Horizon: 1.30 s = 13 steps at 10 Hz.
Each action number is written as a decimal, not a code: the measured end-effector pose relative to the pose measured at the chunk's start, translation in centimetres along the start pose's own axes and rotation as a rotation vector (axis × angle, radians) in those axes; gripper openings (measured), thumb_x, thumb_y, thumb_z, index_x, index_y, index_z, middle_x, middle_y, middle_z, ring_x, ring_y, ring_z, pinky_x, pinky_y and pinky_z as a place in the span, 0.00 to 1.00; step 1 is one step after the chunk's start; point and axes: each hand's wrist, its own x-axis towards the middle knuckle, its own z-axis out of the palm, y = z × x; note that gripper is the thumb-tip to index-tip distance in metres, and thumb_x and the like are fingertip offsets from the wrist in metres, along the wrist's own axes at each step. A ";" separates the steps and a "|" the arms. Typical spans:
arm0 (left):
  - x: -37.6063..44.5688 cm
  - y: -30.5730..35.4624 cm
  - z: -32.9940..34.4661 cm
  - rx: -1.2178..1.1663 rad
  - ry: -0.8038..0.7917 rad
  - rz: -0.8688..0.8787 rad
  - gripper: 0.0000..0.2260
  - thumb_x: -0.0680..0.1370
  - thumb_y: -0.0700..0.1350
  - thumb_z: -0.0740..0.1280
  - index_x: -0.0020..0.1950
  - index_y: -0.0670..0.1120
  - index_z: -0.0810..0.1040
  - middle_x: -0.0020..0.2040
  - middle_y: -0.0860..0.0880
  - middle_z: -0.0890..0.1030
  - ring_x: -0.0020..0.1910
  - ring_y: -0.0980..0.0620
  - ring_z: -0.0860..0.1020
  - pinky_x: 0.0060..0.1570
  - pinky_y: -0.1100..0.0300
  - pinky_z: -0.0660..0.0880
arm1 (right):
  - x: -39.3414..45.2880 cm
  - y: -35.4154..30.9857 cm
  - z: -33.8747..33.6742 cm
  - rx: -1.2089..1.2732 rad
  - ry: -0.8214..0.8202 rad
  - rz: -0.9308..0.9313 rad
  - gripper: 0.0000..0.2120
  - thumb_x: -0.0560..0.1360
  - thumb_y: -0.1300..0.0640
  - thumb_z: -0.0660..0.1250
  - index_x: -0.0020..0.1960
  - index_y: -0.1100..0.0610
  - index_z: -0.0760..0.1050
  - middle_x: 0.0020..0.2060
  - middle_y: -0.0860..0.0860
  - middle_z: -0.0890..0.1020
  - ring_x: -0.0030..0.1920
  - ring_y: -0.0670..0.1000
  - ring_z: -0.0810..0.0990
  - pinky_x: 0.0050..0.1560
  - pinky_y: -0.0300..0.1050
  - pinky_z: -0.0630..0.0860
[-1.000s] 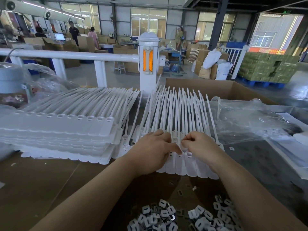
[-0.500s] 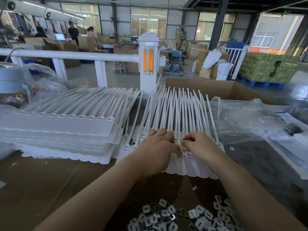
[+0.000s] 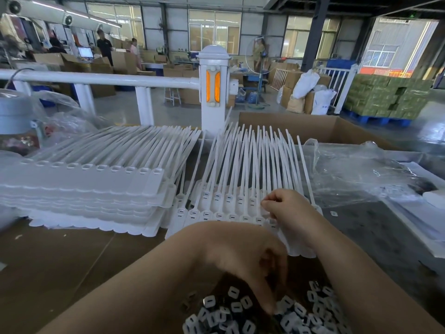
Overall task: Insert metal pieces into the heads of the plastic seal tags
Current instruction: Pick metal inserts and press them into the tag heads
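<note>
A fanned row of white plastic seal tags lies on the work surface, heads toward me and straps pointing away. My right hand rests on the right end of the row and pinches a tag there with curled fingers. Closer to me, my left hand is blurred, its fingers pointing down into the pile of small metal pieces at the bottom edge. Whether its fingertips hold a piece is not visible.
A tall stack of white tag sheets sits at the left on the brown cardboard surface. Crumpled clear plastic bags lie at the right. An open cardboard box and a white railing post stand behind.
My left hand has left the tag heads and dropped toward me into the pile of metal pieces. My right hand stays on the right end of the row.
</note>
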 end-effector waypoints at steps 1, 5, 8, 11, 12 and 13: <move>3.8 -3.0 19.0 0.152 0.075 0.086 0.10 0.70 0.47 0.78 0.48 0.51 0.81 0.38 0.65 0.78 0.37 0.69 0.76 0.38 0.76 0.69 | 0.0 0.1 -0.1 -0.012 -0.010 -0.011 0.05 0.79 0.56 0.64 0.46 0.51 0.79 0.40 0.46 0.82 0.31 0.39 0.80 0.32 0.36 0.72; -0.8 1.7 0.1 0.209 -0.019 -0.171 0.05 0.74 0.46 0.73 0.48 0.47 0.83 0.39 0.57 0.80 0.38 0.61 0.77 0.39 0.66 0.71 | 0.0 -0.2 0.0 0.001 -0.012 0.010 0.06 0.79 0.56 0.64 0.45 0.53 0.78 0.37 0.48 0.81 0.34 0.45 0.79 0.36 0.40 0.74; 0.1 -1.0 -0.2 -0.101 0.149 -0.229 0.04 0.74 0.45 0.74 0.45 0.52 0.81 0.40 0.50 0.84 0.37 0.59 0.81 0.38 0.67 0.76 | 0.1 -0.1 -0.1 0.009 -0.007 0.012 0.06 0.80 0.57 0.64 0.46 0.52 0.78 0.37 0.48 0.81 0.26 0.38 0.78 0.23 0.30 0.68; -0.6 -3.2 -1.1 -0.827 0.392 -0.332 0.04 0.76 0.36 0.71 0.49 0.43 0.81 0.39 0.48 0.84 0.38 0.55 0.83 0.42 0.63 0.79 | -0.3 -0.8 -0.4 0.029 -0.010 -0.065 0.05 0.78 0.55 0.68 0.44 0.47 0.78 0.41 0.46 0.82 0.40 0.42 0.80 0.32 0.33 0.71; -0.9 -3.5 -1.4 -0.944 0.342 -0.343 0.05 0.76 0.35 0.70 0.50 0.42 0.80 0.40 0.46 0.84 0.39 0.54 0.83 0.42 0.62 0.79 | -0.7 -1.0 -0.8 0.040 -0.118 -0.139 0.04 0.77 0.54 0.69 0.45 0.47 0.81 0.36 0.46 0.83 0.37 0.39 0.80 0.36 0.33 0.71; -1.3 -3.6 -1.5 -0.970 0.299 -0.358 0.05 0.76 0.34 0.70 0.49 0.42 0.81 0.40 0.45 0.84 0.39 0.53 0.83 0.40 0.62 0.79 | -1.0 -1.3 -1.0 0.047 -0.295 -0.188 0.04 0.77 0.56 0.68 0.47 0.49 0.82 0.36 0.46 0.83 0.38 0.40 0.81 0.43 0.37 0.72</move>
